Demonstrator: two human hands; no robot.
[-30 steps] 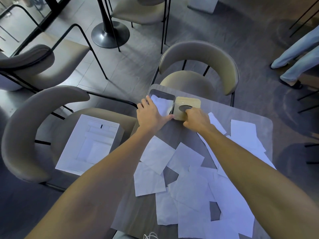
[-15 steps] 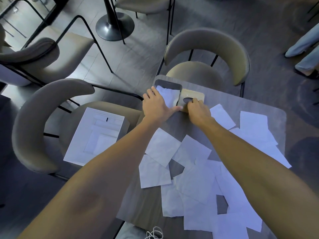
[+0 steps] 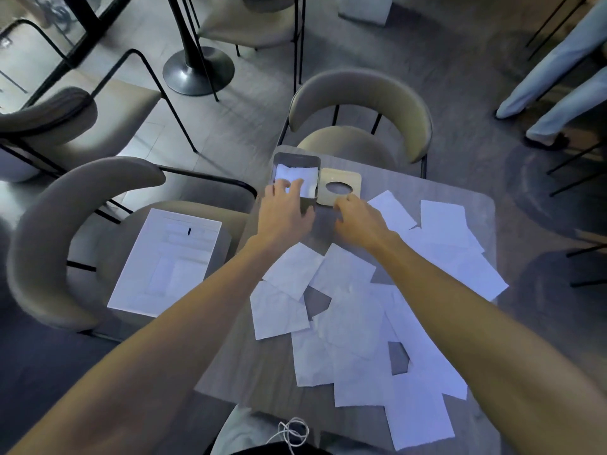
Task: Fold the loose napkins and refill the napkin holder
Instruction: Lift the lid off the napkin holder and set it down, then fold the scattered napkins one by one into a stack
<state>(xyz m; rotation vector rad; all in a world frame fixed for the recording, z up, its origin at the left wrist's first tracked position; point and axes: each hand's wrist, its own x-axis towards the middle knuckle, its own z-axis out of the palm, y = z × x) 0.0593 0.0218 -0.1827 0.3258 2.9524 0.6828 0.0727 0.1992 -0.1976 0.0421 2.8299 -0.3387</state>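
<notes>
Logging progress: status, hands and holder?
Left hand presses napkins in napkin holder. Right hand at wooden lid edge, grip unclear. Nothing blocking; loose napkins spread over table.

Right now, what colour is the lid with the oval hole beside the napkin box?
The lid is pale beige; head view.

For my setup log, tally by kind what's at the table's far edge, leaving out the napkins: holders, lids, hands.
napkin holder: 1
wooden lid: 1
hands: 2 (left hand, right hand)
Total: 4
</notes>
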